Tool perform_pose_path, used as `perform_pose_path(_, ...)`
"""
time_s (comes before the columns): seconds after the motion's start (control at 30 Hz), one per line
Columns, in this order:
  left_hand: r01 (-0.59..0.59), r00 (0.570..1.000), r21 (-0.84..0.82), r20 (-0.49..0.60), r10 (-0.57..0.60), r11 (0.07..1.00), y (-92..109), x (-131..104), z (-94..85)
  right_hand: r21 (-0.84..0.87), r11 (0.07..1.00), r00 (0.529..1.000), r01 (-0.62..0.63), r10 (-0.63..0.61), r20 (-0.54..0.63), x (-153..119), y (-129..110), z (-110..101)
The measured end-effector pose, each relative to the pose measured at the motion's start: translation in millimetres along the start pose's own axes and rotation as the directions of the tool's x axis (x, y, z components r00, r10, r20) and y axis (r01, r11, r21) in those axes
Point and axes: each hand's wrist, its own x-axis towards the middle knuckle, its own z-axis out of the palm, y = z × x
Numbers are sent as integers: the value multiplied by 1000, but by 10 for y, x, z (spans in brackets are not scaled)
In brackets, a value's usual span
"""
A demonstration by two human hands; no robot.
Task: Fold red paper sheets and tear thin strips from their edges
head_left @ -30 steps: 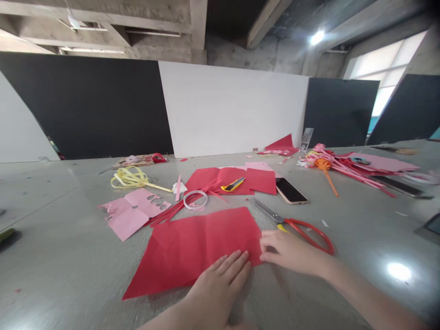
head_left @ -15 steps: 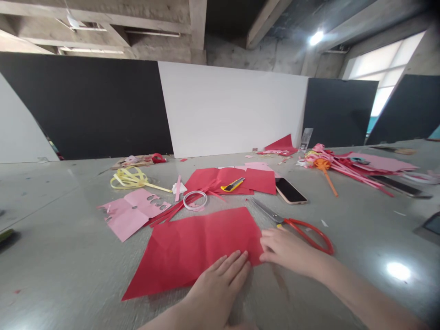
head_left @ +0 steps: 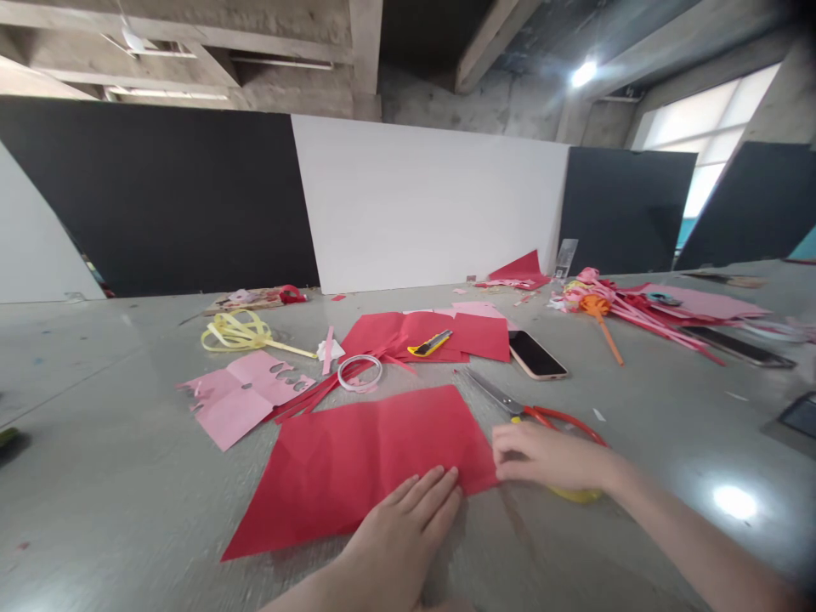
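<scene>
A sheet of red paper (head_left: 357,459) lies on the grey table in front of me, with faint fold lines across it. My left hand (head_left: 408,527) rests flat on its near edge, fingers stretched out. At the sheet's right corner, my right hand (head_left: 548,455) has its fingers curled and pinched at the paper's edge. Scissors (head_left: 503,399) lie just beyond and partly under the right hand. Their blades point away to the left; an orange-red handle shows above the hand and a yellow loop below it.
Beyond the sheet lie more red paper (head_left: 488,336), a yellow utility knife (head_left: 431,343), a white tape roll (head_left: 360,372) and a phone (head_left: 537,355). To the left are cut pink paper (head_left: 239,399) and yellow ribbon (head_left: 235,331). Pink and red strips (head_left: 663,327) lie at right.
My right hand has shifted slightly right along the paper's corner, and the yellow scissor loop now shows beneath it. My left hand stays flat in place.
</scene>
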Motion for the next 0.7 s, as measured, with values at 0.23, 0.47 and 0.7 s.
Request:
perform_pose_path(0.23, 10, 1000, 8, 30, -10, 1000, 2, 5, -3, -161, 987, 999, -15, 8, -47, 30, -17, 56)
perform_pose_path(0.47, 17, 999, 12, 43, -18, 1000, 20, 8, -18, -351, 935, 996, -48, 17, -91, 45, -42, 99)
perform_pose_path(0.7, 14, 999, 14, 29, -15, 1000, 29, 1, -25, -555, 820, 984, -139, 49, -173, 64, -43, 120)
